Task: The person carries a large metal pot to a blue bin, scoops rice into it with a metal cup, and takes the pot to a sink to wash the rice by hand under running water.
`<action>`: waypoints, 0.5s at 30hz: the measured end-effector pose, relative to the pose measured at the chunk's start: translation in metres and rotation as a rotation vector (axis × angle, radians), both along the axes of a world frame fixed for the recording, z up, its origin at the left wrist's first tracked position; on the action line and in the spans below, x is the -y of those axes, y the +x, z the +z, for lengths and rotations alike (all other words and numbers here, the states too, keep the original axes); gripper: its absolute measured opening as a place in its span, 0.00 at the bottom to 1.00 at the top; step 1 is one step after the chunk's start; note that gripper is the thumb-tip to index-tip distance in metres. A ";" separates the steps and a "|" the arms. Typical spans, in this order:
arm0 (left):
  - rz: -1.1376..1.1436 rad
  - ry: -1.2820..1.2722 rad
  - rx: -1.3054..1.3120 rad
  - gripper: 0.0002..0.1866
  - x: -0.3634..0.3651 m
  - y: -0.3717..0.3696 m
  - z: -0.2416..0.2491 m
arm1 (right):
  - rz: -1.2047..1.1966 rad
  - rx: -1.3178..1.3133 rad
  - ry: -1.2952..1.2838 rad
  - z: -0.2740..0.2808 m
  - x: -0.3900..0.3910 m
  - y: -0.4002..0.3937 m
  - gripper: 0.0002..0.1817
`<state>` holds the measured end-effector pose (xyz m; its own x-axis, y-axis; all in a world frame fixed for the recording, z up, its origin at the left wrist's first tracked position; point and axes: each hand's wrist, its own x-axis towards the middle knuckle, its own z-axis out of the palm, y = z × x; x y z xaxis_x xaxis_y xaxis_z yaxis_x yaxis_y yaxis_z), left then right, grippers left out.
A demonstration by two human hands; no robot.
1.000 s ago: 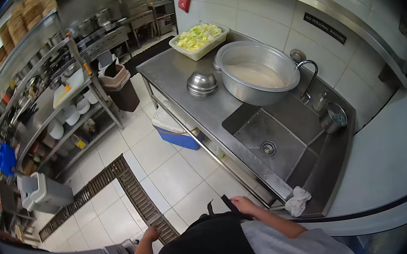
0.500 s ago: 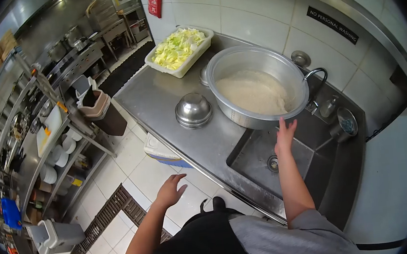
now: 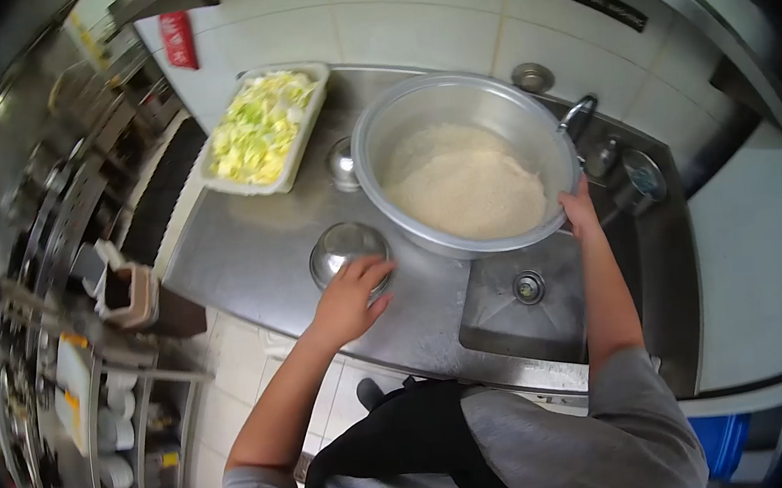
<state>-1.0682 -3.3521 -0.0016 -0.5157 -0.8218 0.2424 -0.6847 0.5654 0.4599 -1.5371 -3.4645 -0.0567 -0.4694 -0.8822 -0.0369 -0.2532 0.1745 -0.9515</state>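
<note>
A large metal basin [image 3: 381, 193] sits on the steel counter and reaches over the sink's edge; a pale grainy heap like uncooked rice [image 3: 470, 183] fills its lower part. My right hand [image 3: 580, 210] grips the basin's right side at the rim. Over the near side of an upturned, shiny metal bowl [image 3: 345, 244] is my left hand [image 3: 351, 296], fingers spread and holding nothing. The hand hides part of that bowl. A second small metal bowl [image 3: 342, 165] stands close to the basin's left wall.
A white tub of chopped cabbage [image 3: 260, 134] stands at the counter's back left. The sink [image 3: 522, 316] and its faucet [image 3: 577, 110] lie on the right, with a soap bottle [image 3: 603, 157] beside the faucet. Left of the counter are a bin [image 3: 130, 295] and shelving.
My right hand has gone from open near the basin's front to a hold on its right rim. My left hand has risen from above the floor to the upturned bowl. The view has turned.
</note>
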 end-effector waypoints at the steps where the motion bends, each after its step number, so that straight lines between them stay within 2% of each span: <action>1: -0.046 -0.129 -0.001 0.28 0.025 -0.009 0.006 | 0.064 -0.111 0.080 0.012 0.006 -0.006 0.48; 2: -0.075 -0.143 -0.025 0.28 0.048 -0.018 0.012 | 0.033 -0.133 0.069 0.016 0.008 -0.003 0.48; 4: -0.174 -0.337 0.122 0.31 0.087 -0.032 0.015 | -0.123 -0.631 -0.004 0.006 0.008 0.014 0.47; 5: -0.193 -0.342 0.101 0.31 0.106 -0.036 0.005 | -0.145 -0.649 0.000 0.004 -0.003 0.032 0.47; 7: -0.251 -0.351 0.287 0.27 0.139 -0.048 -0.012 | -0.259 -0.921 0.256 0.000 -0.020 0.066 0.43; 8: -0.265 -0.345 0.271 0.27 0.149 -0.052 -0.016 | -0.270 -0.933 0.271 0.001 -0.020 0.065 0.43; 10: -0.339 -0.091 0.510 0.23 0.151 -0.058 -0.005 | -0.249 -0.819 0.069 -0.002 -0.023 0.059 0.34; 14: -0.352 -0.109 0.436 0.19 0.139 -0.069 -0.004 | -0.154 -0.746 -0.013 0.005 -0.010 0.041 0.27; 15: -0.415 -0.058 0.416 0.19 0.136 -0.073 -0.001 | -0.113 -0.848 0.048 0.007 -0.002 0.033 0.26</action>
